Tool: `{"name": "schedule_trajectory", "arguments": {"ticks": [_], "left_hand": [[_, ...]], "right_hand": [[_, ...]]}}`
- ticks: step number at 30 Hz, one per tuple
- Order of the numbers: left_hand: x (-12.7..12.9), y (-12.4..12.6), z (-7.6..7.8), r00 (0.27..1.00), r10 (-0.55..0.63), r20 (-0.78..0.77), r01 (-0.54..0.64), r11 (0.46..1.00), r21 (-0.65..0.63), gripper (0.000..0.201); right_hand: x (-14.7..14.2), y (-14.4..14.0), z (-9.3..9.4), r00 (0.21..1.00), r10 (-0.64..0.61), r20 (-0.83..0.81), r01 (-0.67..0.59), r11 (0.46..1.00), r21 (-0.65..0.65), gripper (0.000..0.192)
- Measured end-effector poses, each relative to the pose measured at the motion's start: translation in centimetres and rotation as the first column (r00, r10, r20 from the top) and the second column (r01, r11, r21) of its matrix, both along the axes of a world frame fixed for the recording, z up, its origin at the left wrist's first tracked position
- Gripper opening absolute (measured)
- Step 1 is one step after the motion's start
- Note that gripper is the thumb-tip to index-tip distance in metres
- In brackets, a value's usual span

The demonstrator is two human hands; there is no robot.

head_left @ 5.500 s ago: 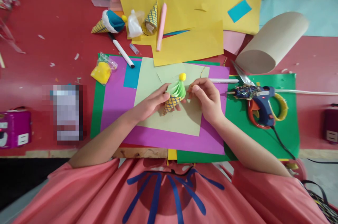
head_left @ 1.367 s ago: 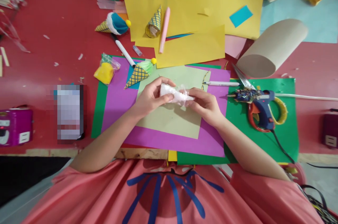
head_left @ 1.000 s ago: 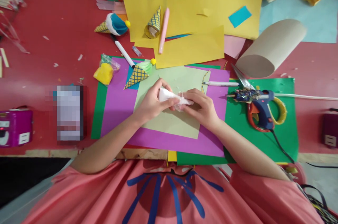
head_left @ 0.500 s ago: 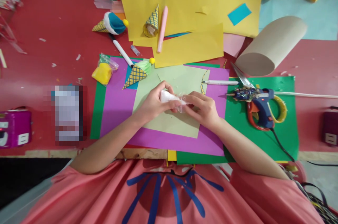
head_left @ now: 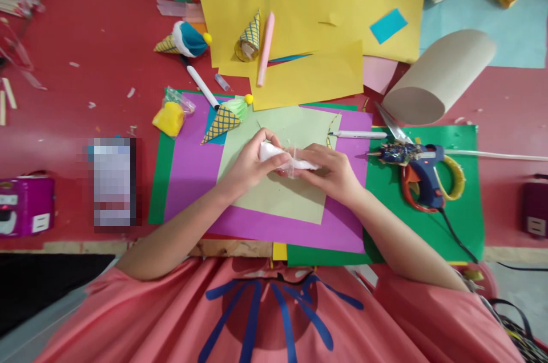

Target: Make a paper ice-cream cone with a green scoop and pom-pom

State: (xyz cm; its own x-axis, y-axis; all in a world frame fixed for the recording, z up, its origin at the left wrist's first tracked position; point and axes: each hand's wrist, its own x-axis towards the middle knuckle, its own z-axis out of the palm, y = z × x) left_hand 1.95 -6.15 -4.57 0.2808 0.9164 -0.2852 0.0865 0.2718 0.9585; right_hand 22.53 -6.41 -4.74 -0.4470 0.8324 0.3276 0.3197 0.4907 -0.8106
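My left hand [head_left: 252, 166] closes round a small clear plastic bag with a soft white lump [head_left: 269, 152] in it, which looks like modelling clay. From the other side, the fingers of my right hand [head_left: 331, 172] pinch the bag's clear end; a white strip [head_left: 306, 165] shows between them. Both hands are over a pale green sheet [head_left: 274, 203]. Just beyond my left hand lies a paper cone [head_left: 220, 123] with a blue grid pattern, pale green ruffled paper and a yellow ball. A similar bag with a yellow lump [head_left: 170, 119] is to its left.
A blue hot glue gun [head_left: 428, 172] and scissors [head_left: 396, 126] lie right, with a cord running off the table edge. A cardboard tube [head_left: 436, 80] is beyond them. Pens, two more cones and yellow sheets [head_left: 338, 75] are at the back. A blurred-out phone-like object [head_left: 112, 183] lies left.
My right hand has shifted slightly, and more of the white strip shows between its fingers. My left hand keeps its hold. The whole view has moved a little.
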Motion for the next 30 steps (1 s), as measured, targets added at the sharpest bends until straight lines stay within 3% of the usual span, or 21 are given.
{"name": "schedule_trajectory", "arguments": {"ticks": [9, 15, 17, 19, 21, 23, 26, 28, 30], "left_hand": [[0.4, -0.1, 0.2, 0.99, -0.091, 0.105, 0.096, 0.995, -0.039, 0.04], [0.6, -0.1, 0.5, 0.997, -0.051, 0.062, 0.054, 0.998, -0.045, 0.044], [0.7, -0.1, 0.5, 0.996, -0.039, 0.084, 0.044, 0.997, -0.062, 0.042], [0.7, 0.0, 0.3, 0.994, -0.008, 0.106, 0.013, 0.999, -0.049, 0.041], [0.7, 0.3, 0.1, 0.99, 0.053, 0.132, -0.053, 0.999, -0.009, 0.042], [0.5, 0.7, -0.1, 0.974, 0.156, 0.167, -0.164, 0.986, 0.032, 0.044], [0.0, 1.4, -0.5, 0.923, 0.329, 0.199, -0.351, 0.932, 0.085, 0.045], [-0.3, 1.6, -0.6, 0.905, 0.372, 0.204, -0.399, 0.911, 0.108, 0.044], [-0.3, 1.6, -0.7, 0.917, 0.345, 0.202, -0.372, 0.921, 0.113, 0.042]], "right_hand": [[-0.2, -0.9, -0.3, 0.994, -0.1, 0.034, 0.094, 0.985, 0.143, 0.018], [-0.1, -0.7, 0.0, 0.988, -0.112, 0.105, 0.089, 0.975, 0.201, 0.014], [0.0, -0.6, 0.2, 0.997, -0.072, 0.035, 0.069, 0.993, 0.1, 0.011], [0.0, -0.5, 0.4, 0.993, -0.059, -0.1, 0.044, 0.989, -0.141, 0.009], [-0.1, -0.4, 0.6, 0.949, -0.158, -0.274, 0.032, 0.91, -0.413, 0.011], [-0.2, -0.3, 0.7, 0.842, -0.36, -0.402, 0.072, 0.813, -0.577, 0.015], [-0.3, 0.0, 0.7, 0.714, -0.541, -0.443, 0.192, 0.761, -0.62, 0.015], [-0.4, 0.1, 0.6, 0.755, -0.504, -0.419, 0.214, 0.794, -0.57, 0.015], [-0.3, -0.1, 0.5, 0.842, -0.388, -0.375, 0.171, 0.851, -0.496, 0.014]]}}
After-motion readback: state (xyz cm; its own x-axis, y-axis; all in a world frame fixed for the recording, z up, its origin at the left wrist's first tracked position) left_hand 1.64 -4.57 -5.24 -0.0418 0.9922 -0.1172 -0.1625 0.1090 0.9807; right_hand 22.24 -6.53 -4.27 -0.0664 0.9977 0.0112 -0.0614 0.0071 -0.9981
